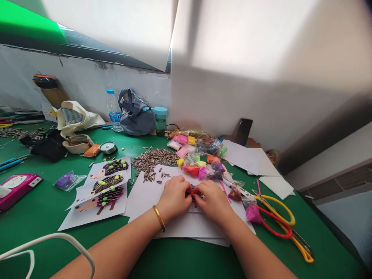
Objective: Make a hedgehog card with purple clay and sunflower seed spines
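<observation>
Over white sheets of paper (186,228), both hands meet with the fingertips close together. My left hand (176,193), with a gold bangle (158,218) at the wrist, is closed in a pinch. Facing it, my right hand (213,197) pinches too. Between the fingertips shows a small red bit (192,190), perhaps modelling clay. Beneath the fingers lies a dark and purple piece, mostly hidden by the hands. Striped sunflower seeds (155,158) are heaped just beyond my left hand. Bags of coloured clay (190,169) lie beyond both hands.
Hedgehog pictures made with seeds (109,195) lie at left, near a bagged purple clay lump (65,180). Scissors with yellow and red handles (276,221) rest at right. A water bottle (114,112), grey bag (136,118) and phone (244,131) stand behind. A white cable (58,236) arches front left.
</observation>
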`<state>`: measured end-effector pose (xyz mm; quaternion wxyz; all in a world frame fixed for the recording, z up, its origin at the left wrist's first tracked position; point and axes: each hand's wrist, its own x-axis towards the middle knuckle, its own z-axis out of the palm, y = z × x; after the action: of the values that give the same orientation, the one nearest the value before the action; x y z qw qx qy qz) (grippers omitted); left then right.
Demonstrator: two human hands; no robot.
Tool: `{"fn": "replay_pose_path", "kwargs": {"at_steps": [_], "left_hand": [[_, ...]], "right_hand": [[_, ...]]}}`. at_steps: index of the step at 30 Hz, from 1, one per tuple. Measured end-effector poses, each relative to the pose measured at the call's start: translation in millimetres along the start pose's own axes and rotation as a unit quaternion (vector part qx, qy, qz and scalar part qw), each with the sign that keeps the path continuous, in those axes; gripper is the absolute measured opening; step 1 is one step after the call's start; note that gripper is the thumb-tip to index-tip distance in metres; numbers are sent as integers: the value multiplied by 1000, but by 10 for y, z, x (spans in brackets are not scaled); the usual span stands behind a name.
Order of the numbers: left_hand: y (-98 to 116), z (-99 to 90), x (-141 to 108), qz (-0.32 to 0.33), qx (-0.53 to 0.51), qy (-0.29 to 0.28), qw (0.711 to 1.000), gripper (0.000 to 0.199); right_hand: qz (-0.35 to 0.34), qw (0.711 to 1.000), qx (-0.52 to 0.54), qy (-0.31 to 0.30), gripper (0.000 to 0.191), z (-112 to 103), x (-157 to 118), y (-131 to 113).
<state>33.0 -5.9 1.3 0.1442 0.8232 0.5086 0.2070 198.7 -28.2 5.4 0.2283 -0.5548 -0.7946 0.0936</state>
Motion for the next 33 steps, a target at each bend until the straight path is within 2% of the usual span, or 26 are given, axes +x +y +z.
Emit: {"fn": "replay_pose_path", "kwargs": {"at_steps": [10,14,19,27,33], "left_hand": [[9,-19,-11,1,-21,1,1000,8],[2,-65,-10,3,-41,22,999,10],[-108,-111,48,-14,-72,60,995,7],[-269,-103,122,-59,-113,92,988,15],[-362,-50,161,-65,-143,98,983,17]], "right_hand": [[12,1000,-12,-4,9,18,4,12],[14,1000,-8,-1,8,7,-3,7],[11,1000,12,9,6,-58,-3,34],[9,998,41,39,15,-99,14,121],[19,998,-26,62,16,-87,233,228]]}}
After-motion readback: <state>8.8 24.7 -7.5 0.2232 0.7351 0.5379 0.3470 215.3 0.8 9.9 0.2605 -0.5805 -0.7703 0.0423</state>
